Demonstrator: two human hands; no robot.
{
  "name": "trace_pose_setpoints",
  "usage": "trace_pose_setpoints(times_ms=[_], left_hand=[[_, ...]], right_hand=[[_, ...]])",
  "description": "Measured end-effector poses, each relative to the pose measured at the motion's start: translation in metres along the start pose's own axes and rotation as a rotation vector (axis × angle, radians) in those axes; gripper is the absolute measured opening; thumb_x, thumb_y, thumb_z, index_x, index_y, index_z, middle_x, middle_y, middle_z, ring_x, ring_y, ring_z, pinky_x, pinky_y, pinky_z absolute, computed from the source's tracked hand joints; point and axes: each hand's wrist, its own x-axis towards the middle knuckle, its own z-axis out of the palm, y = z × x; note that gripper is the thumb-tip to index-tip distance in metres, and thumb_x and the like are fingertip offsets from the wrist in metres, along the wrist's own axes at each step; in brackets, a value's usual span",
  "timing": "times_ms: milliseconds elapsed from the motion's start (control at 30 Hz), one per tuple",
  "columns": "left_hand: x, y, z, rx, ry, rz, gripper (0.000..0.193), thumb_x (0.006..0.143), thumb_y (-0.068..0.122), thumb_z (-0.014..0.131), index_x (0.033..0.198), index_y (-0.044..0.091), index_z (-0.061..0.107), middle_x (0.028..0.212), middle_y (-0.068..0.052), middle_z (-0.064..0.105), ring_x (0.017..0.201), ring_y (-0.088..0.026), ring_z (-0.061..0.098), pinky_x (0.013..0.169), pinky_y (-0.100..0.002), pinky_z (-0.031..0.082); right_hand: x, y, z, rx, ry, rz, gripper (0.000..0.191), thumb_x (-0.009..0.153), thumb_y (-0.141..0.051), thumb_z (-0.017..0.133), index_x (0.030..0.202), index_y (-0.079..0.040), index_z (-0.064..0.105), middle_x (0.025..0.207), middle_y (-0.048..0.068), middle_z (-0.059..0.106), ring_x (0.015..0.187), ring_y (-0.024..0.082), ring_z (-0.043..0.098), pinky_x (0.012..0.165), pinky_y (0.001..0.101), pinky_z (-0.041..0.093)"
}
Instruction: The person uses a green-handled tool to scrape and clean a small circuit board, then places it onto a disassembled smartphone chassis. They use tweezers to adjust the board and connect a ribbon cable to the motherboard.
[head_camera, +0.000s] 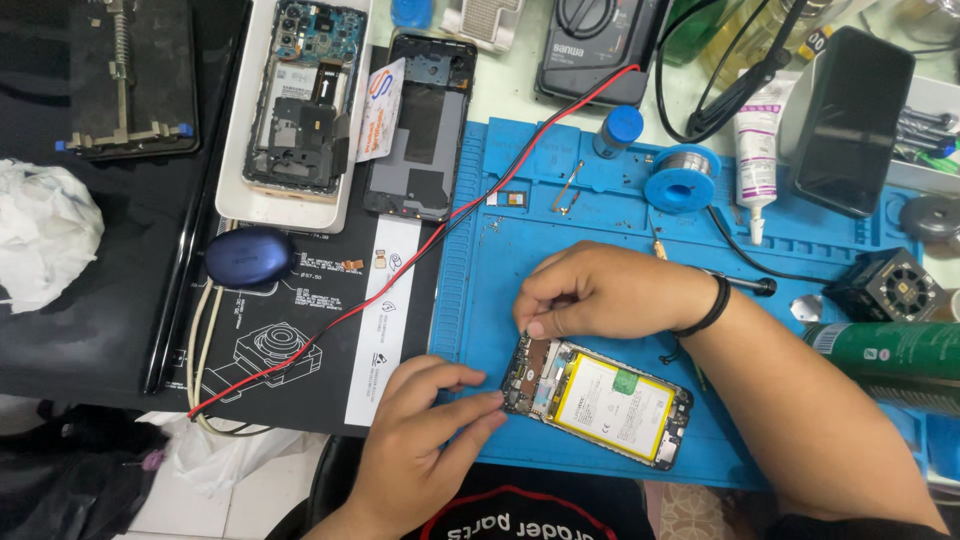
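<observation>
An opened phone (600, 400) with its back cover off lies on the blue work mat (560, 220), its yellow-edged battery and circuit board showing. My left hand (425, 440) rests at the phone's left end, with its fingertips touching the edge and steadying it. My right hand (600, 290), a black band on its wrist, reaches down from above. Its thumb and fingers pinch at the top left corner of the circuit board. Whether they hold a small part is hidden by the fingers.
A second opened phone (300, 100) lies in a white tray (290, 210), a phone back frame (420, 130) beside it. Red and black leads (440, 240) cross the mat. A solder spool (682, 178), glue tube (757, 150), green can (890, 350) and blue case (250, 256) lie around.
</observation>
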Motion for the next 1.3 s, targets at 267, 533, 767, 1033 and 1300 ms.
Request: trace_pose_setpoints(times_ms=[267,533,767,1033,1300], left_hand=[[0.001,0.004,0.004,0.04,0.004,-0.003,0.015,0.081,0.012,0.083,0.096,0.008,0.082,0.103,-0.003,0.072,0.104,-0.024,0.063,0.087,-0.034,0.052],[-0.001,0.001,0.003,-0.004,0.049,-0.008,0.017,0.082,0.011,0.083,0.097,0.006,0.079,0.102,-0.004,0.072,0.104,-0.024,0.065,0.088,-0.035,0.053],[-0.001,0.002,0.0,0.025,-0.013,0.0,0.026,0.076,0.014,0.086,0.099,0.006,0.079,0.104,-0.006,0.07,0.103,-0.026,0.062,0.086,-0.036,0.051],[0.0,0.0,0.005,0.056,0.049,0.018,0.028,0.075,0.016,0.089,0.1,0.008,0.079,0.106,-0.005,0.07,0.105,-0.025,0.063,0.086,-0.035,0.053],[-0.001,0.001,0.005,0.033,0.05,0.026,0.028,0.073,0.016,0.09,0.098,0.008,0.079,0.105,-0.005,0.07,0.104,-0.026,0.063,0.085,-0.035,0.054]], right_hand=[[-0.002,0.003,0.002,-0.001,0.012,0.002,0.013,0.09,-0.019,0.075,0.096,-0.007,0.077,0.085,0.002,0.072,0.076,0.01,0.07,0.07,0.0263,0.057],[-0.004,-0.001,0.007,0.004,0.063,-0.064,0.012,0.087,-0.018,0.077,0.093,-0.007,0.078,0.087,-0.001,0.061,0.08,0.011,0.061,0.073,0.0266,0.052],[0.001,0.004,0.001,0.091,0.012,-0.006,0.013,0.089,-0.019,0.076,0.093,-0.007,0.078,0.088,0.0,0.062,0.085,0.011,0.061,0.078,0.0263,0.051],[0.004,0.01,0.002,0.192,-0.038,-0.08,0.015,0.094,-0.019,0.073,0.098,-0.005,0.076,0.115,0.0,0.069,0.106,0.009,0.064,0.092,0.0258,0.051],[0.002,0.009,0.003,0.204,-0.112,0.114,0.02,0.097,-0.026,0.068,0.101,-0.007,0.074,0.085,-0.003,0.073,0.079,0.004,0.064,0.073,0.0247,0.054]])
